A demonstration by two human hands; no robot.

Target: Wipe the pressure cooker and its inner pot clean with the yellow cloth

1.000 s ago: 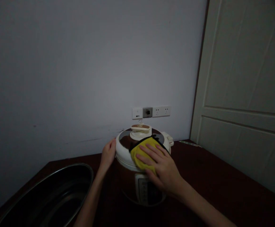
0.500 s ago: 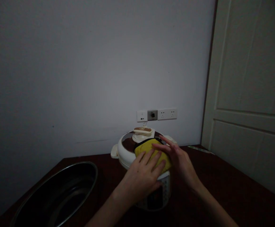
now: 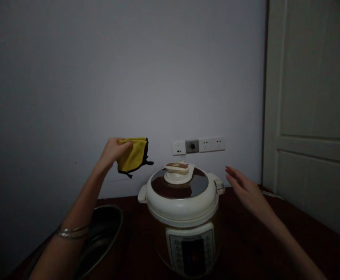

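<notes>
A white and brown electric pressure cooker [image 3: 183, 206] stands on a dark wooden table [image 3: 245, 241], its lid closed and its control panel facing me. My left hand [image 3: 113, 151] is raised to the left of the cooker and grips a folded yellow cloth [image 3: 133, 156] with a black edge, held in the air above the basin. My right hand [image 3: 244, 189] hovers just right of the cooker's side handle with fingers stretched out, holding nothing.
A large metal basin [image 3: 101, 233] sits on the table at the left, under my left arm. A strip of wall sockets [image 3: 198, 146] is behind the cooker. A pale door [image 3: 312, 116] fills the right side.
The cloth left the cooker's lid: my left hand took it and lifted it up to the left. My right hand drew off the lid to the right.
</notes>
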